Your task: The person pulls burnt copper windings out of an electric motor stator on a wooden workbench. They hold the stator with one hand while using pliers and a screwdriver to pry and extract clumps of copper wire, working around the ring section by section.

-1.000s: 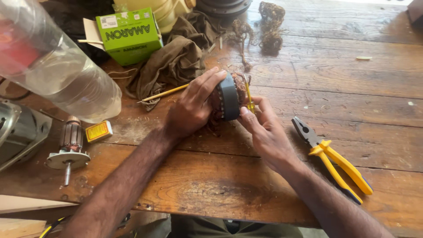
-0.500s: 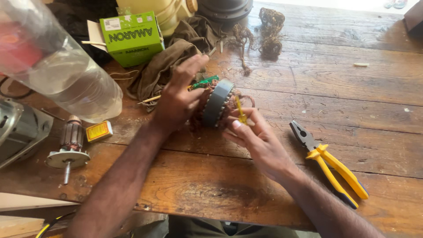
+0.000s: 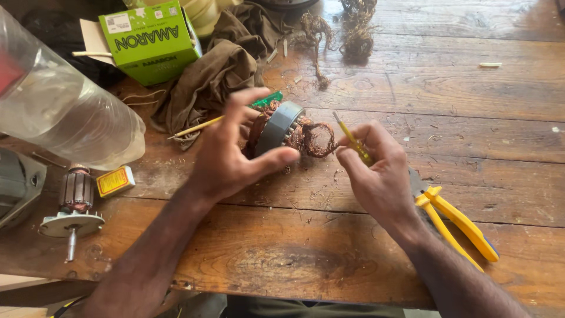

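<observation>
The left hand (image 3: 226, 159) clamped the motor stator (image 3: 282, 129) on edge, its axis lying sideways; just right, the right hand (image 3: 376, 171) pinched a yellow pick (image 3: 351, 138) toward its copper windings (image 3: 315, 138).

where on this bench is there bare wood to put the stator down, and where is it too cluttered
Bare wood lies along the near edge of the workbench, between the forearms, and across the far right, beyond the yellow-handled pliers. The left is crowded: armature, clear plastic bottle, green box, brown rag. The left hand holds the stator.
</observation>
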